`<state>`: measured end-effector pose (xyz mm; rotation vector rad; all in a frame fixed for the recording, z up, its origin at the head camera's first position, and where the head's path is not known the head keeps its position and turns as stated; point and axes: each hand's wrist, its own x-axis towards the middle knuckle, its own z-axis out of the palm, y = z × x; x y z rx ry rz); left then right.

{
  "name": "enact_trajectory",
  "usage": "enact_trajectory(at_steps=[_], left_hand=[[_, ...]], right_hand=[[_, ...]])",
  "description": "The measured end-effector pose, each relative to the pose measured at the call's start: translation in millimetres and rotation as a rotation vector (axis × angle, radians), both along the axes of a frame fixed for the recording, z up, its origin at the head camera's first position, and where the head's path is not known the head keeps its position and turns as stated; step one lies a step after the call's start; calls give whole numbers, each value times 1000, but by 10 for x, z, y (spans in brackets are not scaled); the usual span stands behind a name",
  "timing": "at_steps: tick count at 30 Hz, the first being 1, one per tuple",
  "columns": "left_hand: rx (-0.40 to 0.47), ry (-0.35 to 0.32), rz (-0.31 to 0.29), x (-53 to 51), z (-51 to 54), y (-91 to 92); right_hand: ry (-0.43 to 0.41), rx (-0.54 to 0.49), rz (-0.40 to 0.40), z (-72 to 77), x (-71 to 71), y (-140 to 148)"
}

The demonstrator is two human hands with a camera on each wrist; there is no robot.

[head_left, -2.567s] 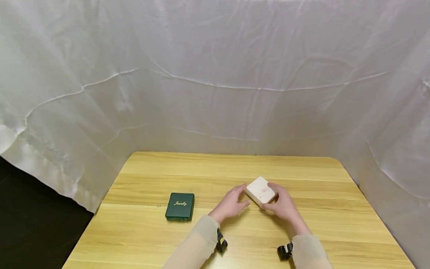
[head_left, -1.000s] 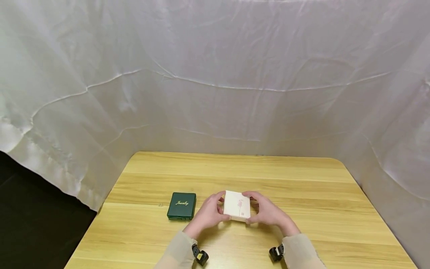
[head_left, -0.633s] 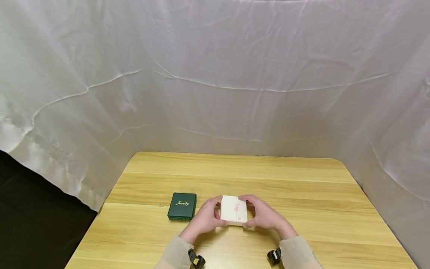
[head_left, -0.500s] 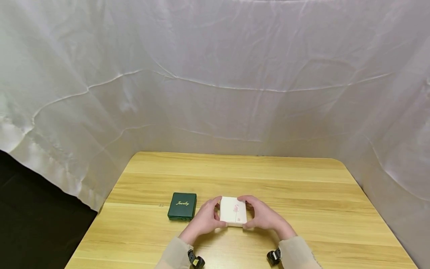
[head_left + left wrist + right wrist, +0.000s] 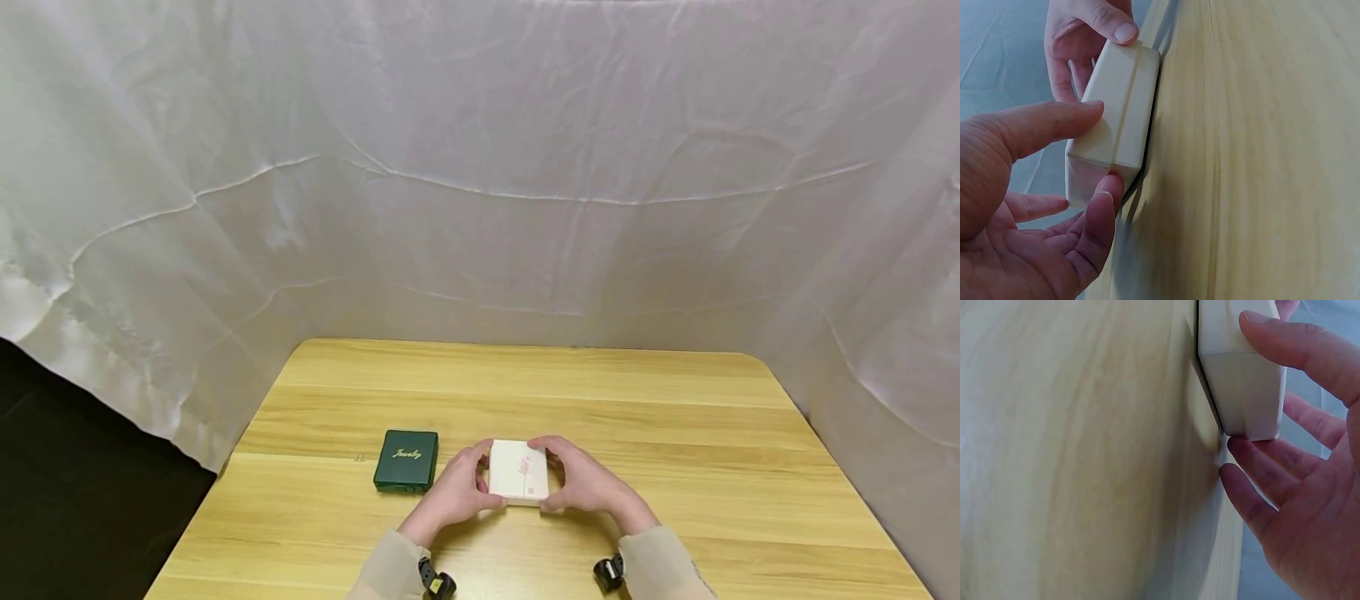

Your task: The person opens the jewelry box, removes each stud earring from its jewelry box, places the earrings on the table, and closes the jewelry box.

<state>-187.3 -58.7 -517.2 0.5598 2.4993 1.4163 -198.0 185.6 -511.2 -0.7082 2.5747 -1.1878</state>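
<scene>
A small square white box (image 5: 518, 471) with a pink flower print lies flat in front of me, square to the table's front. My left hand (image 5: 455, 487) grips its left side, thumb at the near edge and fingers toward the far corner. On the opposite side my right hand (image 5: 588, 479) holds it in the same manner. The left wrist view shows the box (image 5: 1113, 106) with a seam along its side wall. In the right wrist view a thin dark shadow runs beneath the box (image 5: 1244, 387); whether it fully touches the table I cannot tell.
A dark green box (image 5: 406, 460) with gold "Jewelry" lettering lies just left of my left hand. Beside it are tiny thin clear or metallic pieces (image 5: 359, 457), too small to identify. The wooden table (image 5: 675, 417) is enclosed by pale hanging cloth (image 5: 480, 250).
From farther right and turned at an angle, the white box has come left and nearer, now squared up. My left hand has taken hold of it too. Lately it shifts only slightly.
</scene>
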Motion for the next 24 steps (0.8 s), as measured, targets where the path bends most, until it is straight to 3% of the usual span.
enact_trajectory(at_steps=[18, 24], left_hand=[[12, 5, -4, -22, -6, -4], [-46, 28, 27, -7, 10, -5]], right_hand=[[25, 14, 12, -23, -50, 7], [1, -1, 16, -14, -39, 5]])
